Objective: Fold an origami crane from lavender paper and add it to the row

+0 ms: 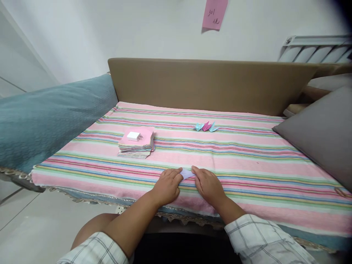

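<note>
A small folded piece of pale lilac paper lies on the striped cloth, between my two hands. My left hand is closed at the paper's left end, its fingers curled and pressed together there. At the right end, my right hand pinches the paper's tip, its other fingers bent against the cloth. Parts of the paper are hidden under my fingers. Farther back stand three folded paper cranes: a light blue one, a magenta one and another light blue one.
To the left is a stack of square paper sheets with a white plug adapter on top. The striped cloth covers the seat. A grey cushion leans at the right, a brown backrest behind, a blue armrest at left.
</note>
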A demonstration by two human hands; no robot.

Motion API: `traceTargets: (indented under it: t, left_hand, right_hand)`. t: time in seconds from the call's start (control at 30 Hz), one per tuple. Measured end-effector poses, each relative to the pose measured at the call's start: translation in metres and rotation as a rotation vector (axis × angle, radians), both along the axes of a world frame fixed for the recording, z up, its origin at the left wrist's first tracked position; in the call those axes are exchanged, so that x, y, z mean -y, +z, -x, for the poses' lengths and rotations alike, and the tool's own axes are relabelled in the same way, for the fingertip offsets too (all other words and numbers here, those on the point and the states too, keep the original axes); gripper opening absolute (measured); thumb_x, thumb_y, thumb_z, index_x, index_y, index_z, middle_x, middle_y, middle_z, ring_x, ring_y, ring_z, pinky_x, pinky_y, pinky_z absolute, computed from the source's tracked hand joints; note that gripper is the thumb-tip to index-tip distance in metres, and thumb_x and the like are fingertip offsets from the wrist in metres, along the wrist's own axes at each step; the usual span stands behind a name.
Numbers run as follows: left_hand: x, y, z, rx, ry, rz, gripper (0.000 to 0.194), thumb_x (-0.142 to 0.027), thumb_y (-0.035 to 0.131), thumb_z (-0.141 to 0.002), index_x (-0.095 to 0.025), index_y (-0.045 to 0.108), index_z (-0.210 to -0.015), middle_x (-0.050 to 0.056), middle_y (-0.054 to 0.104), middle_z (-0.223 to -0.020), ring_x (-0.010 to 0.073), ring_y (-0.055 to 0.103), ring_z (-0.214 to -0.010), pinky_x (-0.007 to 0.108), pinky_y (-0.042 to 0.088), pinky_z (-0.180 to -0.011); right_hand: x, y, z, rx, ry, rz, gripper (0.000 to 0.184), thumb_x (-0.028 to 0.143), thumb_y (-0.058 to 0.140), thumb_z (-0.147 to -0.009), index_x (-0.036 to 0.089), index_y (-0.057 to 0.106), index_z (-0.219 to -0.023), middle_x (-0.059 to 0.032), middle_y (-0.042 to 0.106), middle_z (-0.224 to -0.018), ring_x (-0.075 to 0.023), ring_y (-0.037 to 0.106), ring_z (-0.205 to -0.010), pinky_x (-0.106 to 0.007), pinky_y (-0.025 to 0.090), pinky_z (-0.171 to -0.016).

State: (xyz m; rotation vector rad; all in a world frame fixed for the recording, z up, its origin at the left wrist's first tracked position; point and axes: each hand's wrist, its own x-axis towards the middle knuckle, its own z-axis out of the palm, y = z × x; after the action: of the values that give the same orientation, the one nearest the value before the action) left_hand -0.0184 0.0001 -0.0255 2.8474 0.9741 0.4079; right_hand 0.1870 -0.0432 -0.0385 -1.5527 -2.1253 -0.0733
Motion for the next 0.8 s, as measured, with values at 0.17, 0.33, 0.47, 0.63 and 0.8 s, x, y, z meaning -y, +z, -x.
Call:
traceTargets:
  t: [0.17, 0.33, 0.47, 0.63, 0.8]
  left_hand:
    - [0.001, 0.001, 0.0, -0.006, 0.006, -0.014, 0.042, -0.006, 0.048, -0.066, -0.016, 0.055, -0.106, 0.011, 0.047, -0.134, 0.0261, 0.044, -0.117, 0.045, 0.034, -0.099]
    - [0.001, -0.001, 0.0, -0.005, 0.009, -0.028, 0.041, -0.006, 0.048, -0.067, -0.017, 0.054, -0.106, 0.009, 0.045, -0.136, 0.0256, 0.043, -0.118, 0.044, 0.033, -0.1]
    - [0.001, -0.001, 0.0, -0.003, 0.001, -0.03, 0.039, -0.007, 0.049, -0.067, -0.017, 0.055, -0.104, 0.01, 0.045, -0.136, 0.0254, 0.043, -0.117, 0.044, 0.033, -0.099]
    - [0.0, -0.001, -0.001, -0.013, 0.001, -0.03, 0.039, -0.008, 0.048, -0.067, -0.017, 0.055, -0.105, 0.009, 0.045, -0.136, 0.0256, 0.043, -0.116, 0.043, 0.033, -0.099]
    - [0.001, -0.001, -0.001, -0.022, 0.001, -0.037, 0.04, -0.007, 0.048, -0.067, -0.017, 0.055, -0.105, 0.009, 0.045, -0.136, 0.0258, 0.043, -0.116, 0.043, 0.033, -0.099]
  right_hand:
    - [0.008, 0.0, 0.002, 0.151, 0.104, -0.009, 0.059, 0.058, 0.041, -0.086, 0.024, 0.043, -0.133, -0.0105, 0.054, -0.125, -0.0275, 0.046, -0.112, -0.044, 0.036, -0.094]
    - [0.011, -0.007, 0.002, 0.22, 0.101, -0.059, 0.064, 0.067, 0.042, -0.079, 0.03, 0.047, -0.131, -0.012, 0.04, -0.139, -0.0331, 0.034, -0.125, -0.049, 0.033, -0.098]
    - [0.012, -0.007, -0.004, 0.207, 0.043, -0.064, 0.056, 0.061, 0.041, -0.084, 0.026, 0.054, -0.125, -0.0132, 0.038, -0.14, -0.0308, 0.034, -0.126, -0.046, 0.035, -0.099]
    - [0.012, -0.005, -0.014, 0.197, -0.011, -0.066, 0.05, 0.054, 0.041, -0.087, 0.02, 0.059, -0.117, -0.0141, 0.043, -0.136, -0.0296, 0.039, -0.123, -0.045, 0.037, -0.1]
    - [0.011, -0.001, -0.022, 0.133, -0.064, -0.08, 0.045, 0.05, 0.039, -0.089, 0.015, 0.063, -0.104, -0.0154, 0.051, -0.127, -0.0289, 0.043, -0.118, -0.046, 0.039, -0.098]
